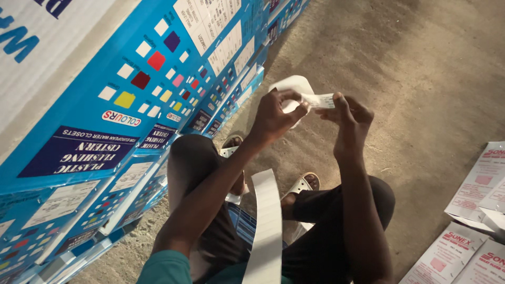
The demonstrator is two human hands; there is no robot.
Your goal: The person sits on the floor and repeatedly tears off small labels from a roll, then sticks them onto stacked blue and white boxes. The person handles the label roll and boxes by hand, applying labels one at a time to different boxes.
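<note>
The person is crouched on the concrete floor (421,79), knees wide, both arms reaching forward so the work sits out in front of the sandalled feet. The left hand (273,118) is pinched shut on the curled end of a white label strip (292,87), thumb and fingers gripping where the backing bends over. The right hand (350,118) is closed narrowly on a small white label (322,100), held by its edge between thumb and forefinger, just touching the strip's curl. Held that way, the two hands pull against each other, which looks like why the backing is bent back so sharply: a tight bend lets a sticker lift at its edge.

The rest of the strip trails down between the arms as a long white ribbon of blank labels (267,231), hanging over the lap, kept off the dusty floor.

To the left stands a wall of stacked blue cartons (105,131) with coloured squares printed on them, close by the left knee. At the right edge of the floor lie flattened white and red boxes (468,226), well apart from the hands.
</note>
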